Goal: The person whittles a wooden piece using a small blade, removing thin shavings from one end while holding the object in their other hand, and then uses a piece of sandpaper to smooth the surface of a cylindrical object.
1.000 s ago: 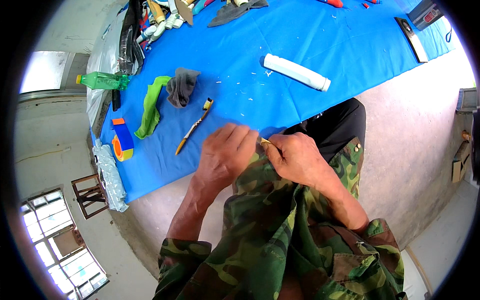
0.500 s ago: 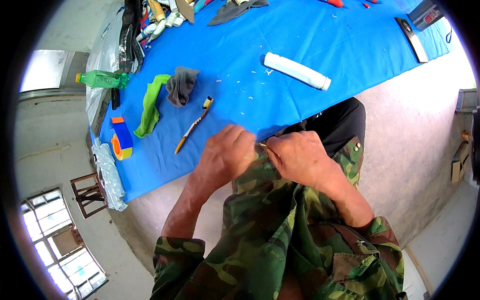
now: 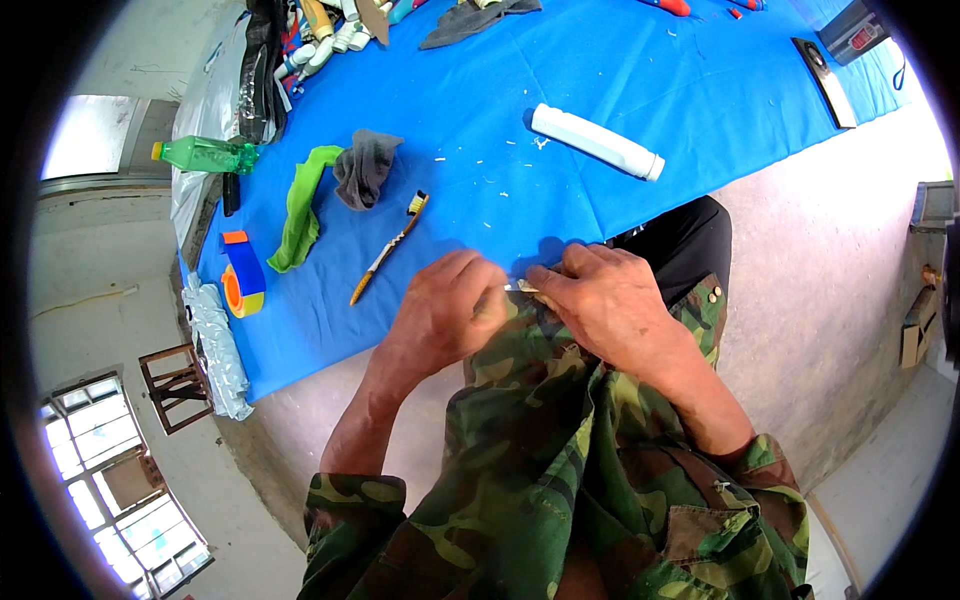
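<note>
Pinched in the right fingers [image 3: 552, 284], a small pale piece [image 3: 527, 286] might be dropped if grip were slackened; anything held in the curled left fingers [image 3: 487, 274] alongside couldn't be discerned.

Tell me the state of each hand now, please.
Left hand: curled closed; whether it holds anything cannot be told.
Right hand: closed on a small pale piece.
</note>
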Demonstrator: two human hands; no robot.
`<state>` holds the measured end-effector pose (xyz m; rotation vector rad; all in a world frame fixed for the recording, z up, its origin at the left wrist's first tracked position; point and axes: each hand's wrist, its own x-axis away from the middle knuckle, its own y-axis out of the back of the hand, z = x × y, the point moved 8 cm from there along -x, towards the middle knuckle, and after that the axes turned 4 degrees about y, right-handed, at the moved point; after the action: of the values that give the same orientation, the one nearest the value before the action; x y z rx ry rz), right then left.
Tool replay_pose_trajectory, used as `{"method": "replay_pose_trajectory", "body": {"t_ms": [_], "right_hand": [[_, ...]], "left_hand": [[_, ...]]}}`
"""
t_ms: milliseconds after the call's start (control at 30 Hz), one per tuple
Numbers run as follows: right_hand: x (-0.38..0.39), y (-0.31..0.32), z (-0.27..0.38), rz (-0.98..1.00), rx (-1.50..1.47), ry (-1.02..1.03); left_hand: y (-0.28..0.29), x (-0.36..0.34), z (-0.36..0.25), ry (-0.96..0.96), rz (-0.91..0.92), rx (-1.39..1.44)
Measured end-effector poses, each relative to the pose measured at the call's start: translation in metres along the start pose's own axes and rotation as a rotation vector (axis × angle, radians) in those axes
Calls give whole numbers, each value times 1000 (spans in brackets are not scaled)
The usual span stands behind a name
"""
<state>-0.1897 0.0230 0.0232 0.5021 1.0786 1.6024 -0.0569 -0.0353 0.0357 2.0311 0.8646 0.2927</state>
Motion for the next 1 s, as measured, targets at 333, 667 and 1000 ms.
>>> {"method": "replay_pose_trajectory", "body": {"t_ms": [333,667,1000], "right_hand": [[11,7,-19,-199,-242,-152],[41,-30,-60,-359,-1104,-570],[48,-37,-71,-503,-1316,-599]], "left_hand": [[16,4,25,236,-41,188],[24,20,65,512,-100,303],[18,3,76,579,-189,673]]}}
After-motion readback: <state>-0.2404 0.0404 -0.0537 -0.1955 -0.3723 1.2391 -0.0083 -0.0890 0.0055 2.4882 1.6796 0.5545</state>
